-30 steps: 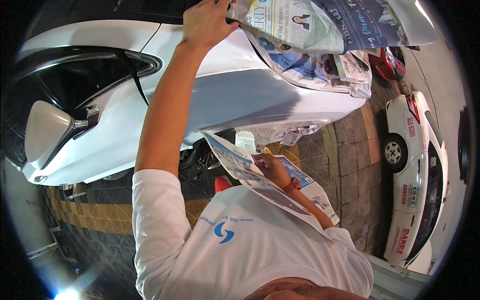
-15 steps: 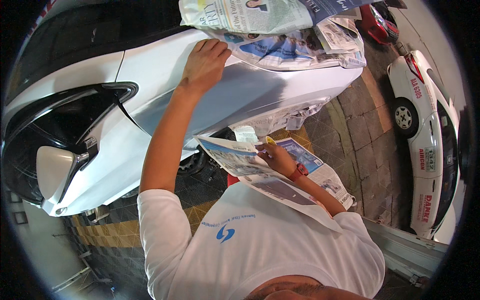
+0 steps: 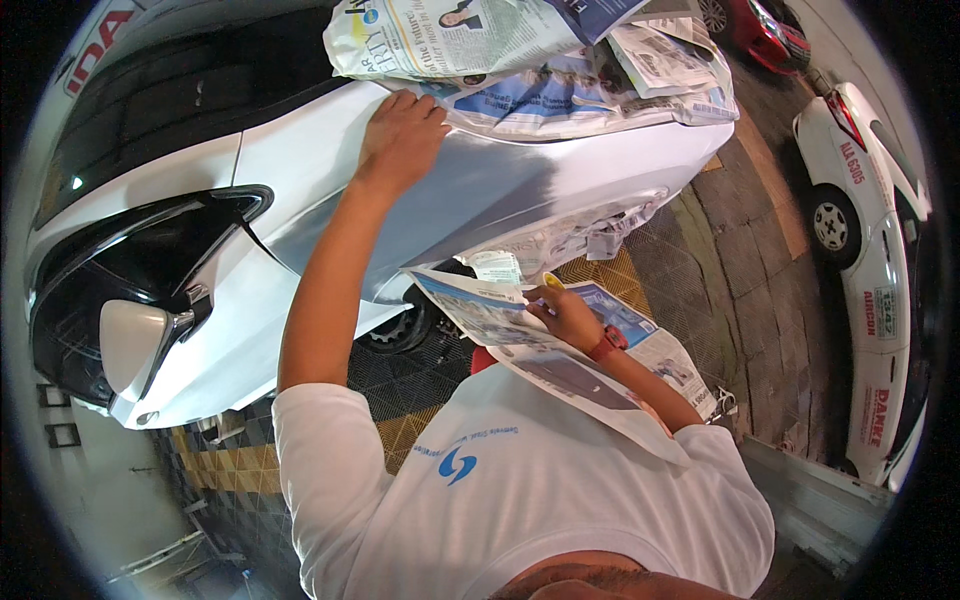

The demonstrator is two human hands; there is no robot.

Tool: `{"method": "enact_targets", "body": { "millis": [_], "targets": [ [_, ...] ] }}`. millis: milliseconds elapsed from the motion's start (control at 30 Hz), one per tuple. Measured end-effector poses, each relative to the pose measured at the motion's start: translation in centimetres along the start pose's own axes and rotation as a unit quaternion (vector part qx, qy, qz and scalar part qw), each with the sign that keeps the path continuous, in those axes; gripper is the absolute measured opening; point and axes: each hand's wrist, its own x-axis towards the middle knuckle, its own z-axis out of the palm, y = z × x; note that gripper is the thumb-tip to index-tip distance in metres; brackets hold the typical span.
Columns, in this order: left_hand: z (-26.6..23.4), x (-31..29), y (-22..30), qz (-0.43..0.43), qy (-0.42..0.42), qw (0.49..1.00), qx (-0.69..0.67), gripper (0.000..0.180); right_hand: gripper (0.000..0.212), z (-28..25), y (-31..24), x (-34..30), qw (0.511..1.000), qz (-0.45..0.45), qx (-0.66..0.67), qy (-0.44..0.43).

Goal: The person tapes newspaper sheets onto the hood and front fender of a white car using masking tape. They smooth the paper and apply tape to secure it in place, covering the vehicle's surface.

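Note:
My left hand (image 3: 403, 140) rests palm down on the white and grey car panel (image 3: 470, 195), its fingers slightly apart and bent at the upper edge. Beside those fingertips begins the newspaper (image 3: 545, 100) that covers part of the car. Closer to my body, my right hand (image 3: 570, 315) is closed on a newspaper sheet (image 3: 480, 310), which hangs unfolded across my chest and forearm. A small yellow round thing (image 3: 552, 281) shows at that hand's fingers; whether it is gripped is unclear. A red band sits on my right wrist.
The car's side mirror (image 3: 133, 345) juts out at the left. More newspaper (image 3: 560, 240) hangs low along the car's side. A white car (image 3: 865, 290) with red lettering stands to the right, and a red car (image 3: 765, 40) stands behind it. Black and yellow floor tiles (image 3: 250, 465) lie below.
The view has shifted slightly, so the parked cars sit a little further right. My left hand stays on the panel edge, and my right hand still grips the newspaper sheet.

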Motion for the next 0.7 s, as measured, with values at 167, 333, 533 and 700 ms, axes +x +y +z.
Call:
{"method": "enact_targets", "body": {
  "millis": [167, 333, 533, 700],
  "targets": [
    [-0.5, -0.3, -1.1, 0.019, 0.0, 0.999, 0.044, 0.027, 0.025, -1.1, 0.5, -0.7, 1.0, 0.008, -0.007, -0.014],
    [-0.6, -1.8, -3.8, -0.002, 0.039, 0.996, 0.085, 0.029, 0.025, -1.3, 2.2, -1.5, 1.0, -0.003, 0.007, -0.007],
    [-1.3, -1.1, -2.1, -0.036, -0.022, 0.992, 0.118, 0.034, 0.025, -1.6, 2.6, -2.0, 1.0, -0.011, 0.004, -0.002],
    [-0.9, -2.1, -1.3, -0.083, 0.095, 0.989, 0.08, 0.027, 0.026, -1.5, 2.7, -2.0, 1.0, -0.028, 0.001, -0.009]
  ]
}}
